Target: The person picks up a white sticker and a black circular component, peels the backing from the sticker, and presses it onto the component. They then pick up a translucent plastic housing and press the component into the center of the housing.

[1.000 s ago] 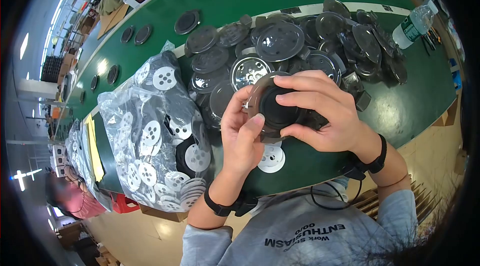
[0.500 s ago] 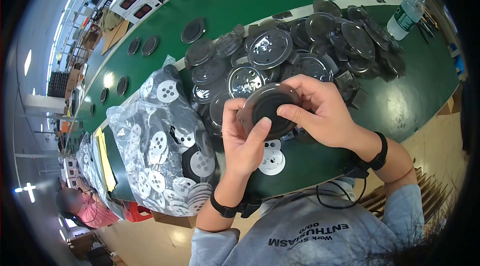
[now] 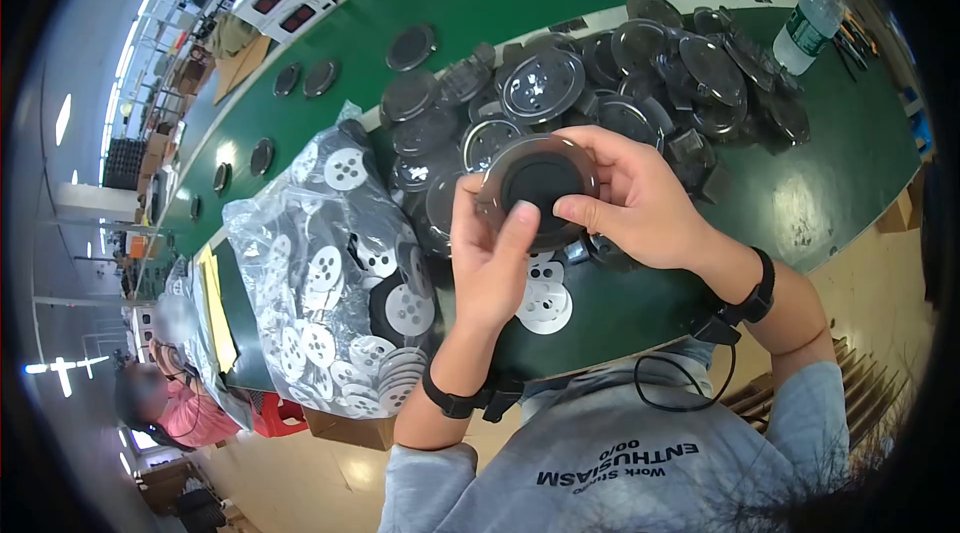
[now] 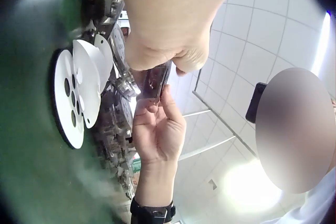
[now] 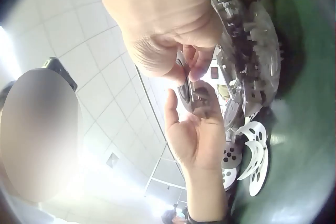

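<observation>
Both hands hold a round, smoky translucent plastic cover (image 3: 545,145) above the near part of the table, its face turned to the head camera. A black round pad (image 3: 540,183) lies on the middle of that face. My left hand (image 3: 490,268) grips the left edge, thumb on the pad and fingers mostly hidden behind. On the other side, my right hand (image 3: 645,203) pinches the cover, its thumb tip on the pad's right part. White discs with holes (image 3: 545,305) lie on the table just below the hands. In the right wrist view, the cover (image 5: 202,100) appears edge-on between both hands.
A heap of smoky plastic covers (image 3: 545,85) spreads behind the hands. At left lies a clear plastic bag (image 3: 285,218) of white holed discs. A water bottle (image 3: 808,23) stands at the right. Several dark covers (image 3: 411,48) sit farther back on the green table (image 3: 780,223).
My right fingers have left the pad's face and gone behind the cover, leaving the thumb in front. The cover has turned to face the head camera more squarely. My left hand keeps its grip.
</observation>
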The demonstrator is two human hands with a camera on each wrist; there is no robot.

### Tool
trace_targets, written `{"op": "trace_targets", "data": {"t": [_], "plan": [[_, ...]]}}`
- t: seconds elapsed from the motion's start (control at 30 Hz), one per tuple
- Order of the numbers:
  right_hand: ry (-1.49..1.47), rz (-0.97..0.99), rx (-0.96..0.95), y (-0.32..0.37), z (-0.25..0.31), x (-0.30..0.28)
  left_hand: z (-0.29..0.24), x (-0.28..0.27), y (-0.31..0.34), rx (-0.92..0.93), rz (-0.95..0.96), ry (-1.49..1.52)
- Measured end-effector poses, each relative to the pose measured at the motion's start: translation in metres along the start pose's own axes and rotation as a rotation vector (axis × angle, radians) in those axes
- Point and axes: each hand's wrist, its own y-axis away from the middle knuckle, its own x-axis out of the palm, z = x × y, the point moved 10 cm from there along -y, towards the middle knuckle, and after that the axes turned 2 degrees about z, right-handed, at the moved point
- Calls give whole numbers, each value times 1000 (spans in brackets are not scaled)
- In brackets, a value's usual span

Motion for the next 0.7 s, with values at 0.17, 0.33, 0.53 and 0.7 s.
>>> {"op": "trace_targets", "data": {"t": [0.17, 0.33, 0.53, 0.7], "plan": [[61, 59, -93, 1, 10, 7, -17, 4, -3, 117, 65, -188], [214, -105, -231, 9, 14, 3, -67, 24, -29, 47, 118, -555], [171, -109, -143, 12, 7, 0, -64, 19, -179, -150, 110, -520], [207, -110, -150, 11, 20, -2, -35, -20, -248, -179, -26, -488]]}}
